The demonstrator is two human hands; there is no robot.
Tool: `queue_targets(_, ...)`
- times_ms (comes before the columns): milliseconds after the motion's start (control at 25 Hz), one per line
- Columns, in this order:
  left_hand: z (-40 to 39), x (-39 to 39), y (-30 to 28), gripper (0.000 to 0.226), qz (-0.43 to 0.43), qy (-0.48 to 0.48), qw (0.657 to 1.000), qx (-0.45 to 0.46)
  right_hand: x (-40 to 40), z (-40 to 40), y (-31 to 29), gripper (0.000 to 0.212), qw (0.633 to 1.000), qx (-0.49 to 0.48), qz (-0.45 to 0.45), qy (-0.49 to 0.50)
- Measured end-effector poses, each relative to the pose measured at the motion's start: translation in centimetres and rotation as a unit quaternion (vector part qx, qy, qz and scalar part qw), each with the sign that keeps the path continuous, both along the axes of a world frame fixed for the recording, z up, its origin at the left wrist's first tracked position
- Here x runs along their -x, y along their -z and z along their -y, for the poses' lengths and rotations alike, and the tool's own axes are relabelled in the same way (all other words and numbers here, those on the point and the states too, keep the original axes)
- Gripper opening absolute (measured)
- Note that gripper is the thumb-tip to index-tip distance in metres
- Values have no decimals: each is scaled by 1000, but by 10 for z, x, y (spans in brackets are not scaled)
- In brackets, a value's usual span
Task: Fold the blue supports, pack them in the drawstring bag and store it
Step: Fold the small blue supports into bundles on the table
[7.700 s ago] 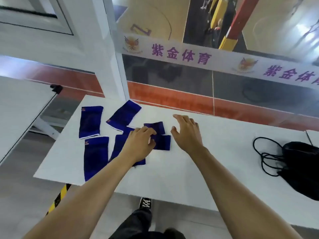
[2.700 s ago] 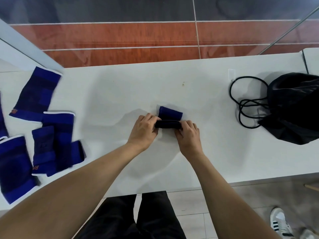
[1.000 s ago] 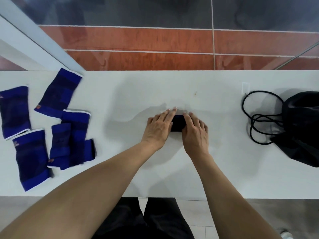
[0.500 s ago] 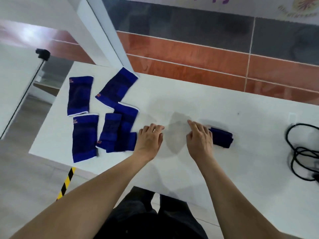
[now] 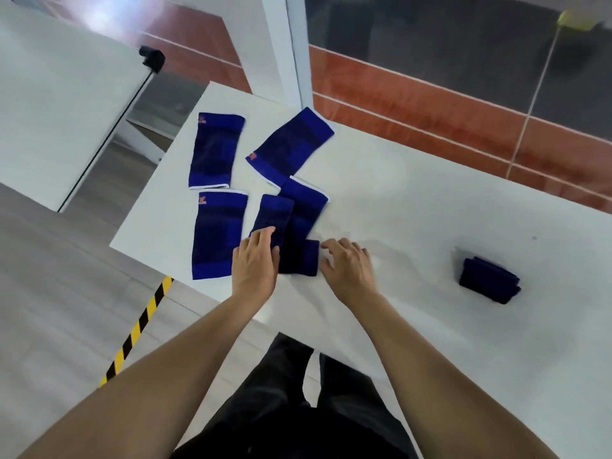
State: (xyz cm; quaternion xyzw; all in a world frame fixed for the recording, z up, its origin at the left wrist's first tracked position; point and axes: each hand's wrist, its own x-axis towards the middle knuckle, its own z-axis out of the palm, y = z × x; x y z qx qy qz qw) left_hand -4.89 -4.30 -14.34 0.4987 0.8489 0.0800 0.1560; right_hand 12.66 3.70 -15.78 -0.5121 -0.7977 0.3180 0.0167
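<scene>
While one folded support [image 5: 488, 279] sits aside on the table [image 5: 414, 200], both hands, the left hand [image 5: 255, 261] and right hand [image 5: 346, 263], reach with fingers spread for the overlapping pile [image 5: 291, 226], likely next to fold.

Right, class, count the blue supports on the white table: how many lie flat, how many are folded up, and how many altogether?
Flat blue supports: 6 (the last three overlap in a pile, so this is a best reading)
Folded blue support: 1
Total: 7
</scene>
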Motion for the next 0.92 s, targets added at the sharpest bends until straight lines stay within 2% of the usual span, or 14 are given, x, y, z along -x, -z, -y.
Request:
queue_targets(120,6,21,7,41,18,62,996,53,26,5,3,45,999,31,30,-1)
queue_targets(240,8,30,11,55,17,90,992,91,41,9,10,61,997,33,62,-26)
queue_targets(320,9,32,13,61,6,102,990,102,42,9,11,56,998,25,56,-7)
queue_targets(440,11,35,16,59,-2,112,989,96,39,12,8,32,999,18,24,29)
queue_targets(520,12,34,17,55,-2,106,991,87,34,14,6,20,997,50,3,52)
queue_targets(640,11,31,16,55,2,99,992,84,13,13,8,27,979,100,-78,159)
queue_targets(800,1,18,12,55,-10,82,992,95,-23,6,-7,59,923,131,-156,326)
queue_targets(840,-3,12,11,55,-10,85,992,90,-31,3,-13,61,908,125,-168,363)
queue_targets(920,-11,-5,8,52,3,106,992,65,-42,-4,-26,50,893,65,-182,406)
